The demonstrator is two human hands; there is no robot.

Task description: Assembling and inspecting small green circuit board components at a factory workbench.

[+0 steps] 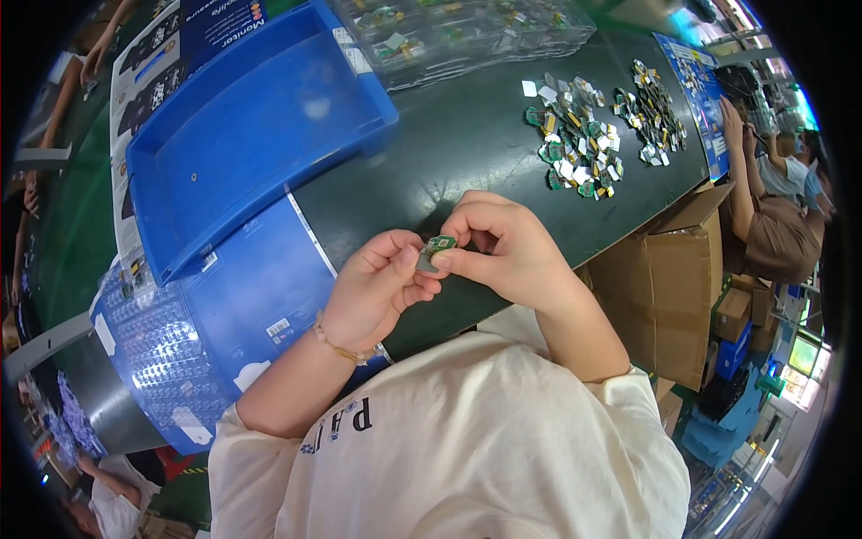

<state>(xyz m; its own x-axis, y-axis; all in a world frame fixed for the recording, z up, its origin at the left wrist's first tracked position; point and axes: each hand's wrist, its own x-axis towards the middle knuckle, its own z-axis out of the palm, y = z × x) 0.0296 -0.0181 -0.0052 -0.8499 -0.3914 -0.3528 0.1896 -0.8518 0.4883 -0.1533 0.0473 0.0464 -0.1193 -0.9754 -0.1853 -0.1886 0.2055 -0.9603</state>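
Both hands closed in a pinch at ctr of frame: bare left hand [382, 280] has thumb + fingers on the lower-left side of a small green circuit board with a flat grey part [440, 243]; bare right hand [503, 242] pinches its right side, thumb below. Board is held above the tabletop; long axis looks slanted, green end to upper R, grey end to lower L, approx.; fingers hide part of it. Green face has a small squarish component; grey part smooth, dull. Beaded bracelet [343, 350] on L wrist. Under the hands, smooth dark-green tabletop [413, 166], w/ scuffs. Upper L: shallow rectangular blue plastic tray [242, 135], glossy. Top ctr: stacked clear plastic trays [458, 45], w/ small parts. Upper R: two loose heaps, a jumbled green-and-white pile [579, 139] and a darker, yellow-flecked pile [654, 112]. Lower L: shiny dimpled clear plastic sheet [162, 337]. R: creased brown cardboard box [660, 296].
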